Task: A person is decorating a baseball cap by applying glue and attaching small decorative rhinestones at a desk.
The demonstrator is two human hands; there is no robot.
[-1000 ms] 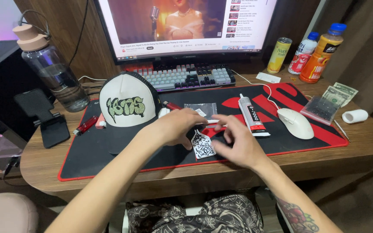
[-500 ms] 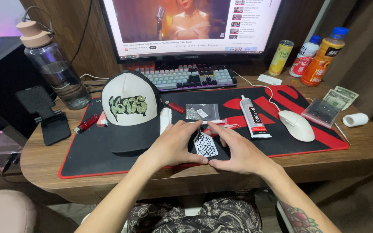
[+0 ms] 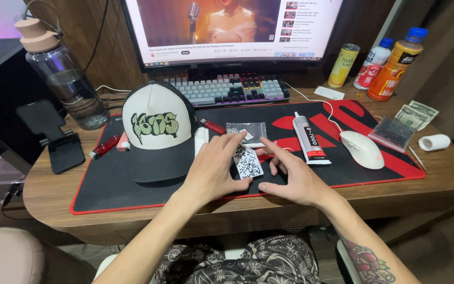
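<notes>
Wooden desk (image 3: 43, 194) under a monitor, black-and-red mat (image 3: 132, 192) across it — both hands meet over a small speckled patch.

Left hand (image 3: 214, 168) pinches the small white card-like patch dotted with black studs (image 3: 248, 162) between thumb and fingers, just above the mat; right hand (image 3: 292, 176) hovers beside it, fingers spread, holding nothing. White-and-black cap with a green glitter logo (image 3: 156, 131) lies just left, white glue tube (image 3: 308, 139) to the right. Likely step: positioning the patch — next calls for a steady, precise fingertip grip.

Open mat (image 3: 106, 184) lies left of the hands, bounded by the cap (image 3: 156, 131). To the right, the glue tube (image 3: 307, 139) and mouse (image 3: 362, 149) stand close; a bare strip runs between them.
</notes>
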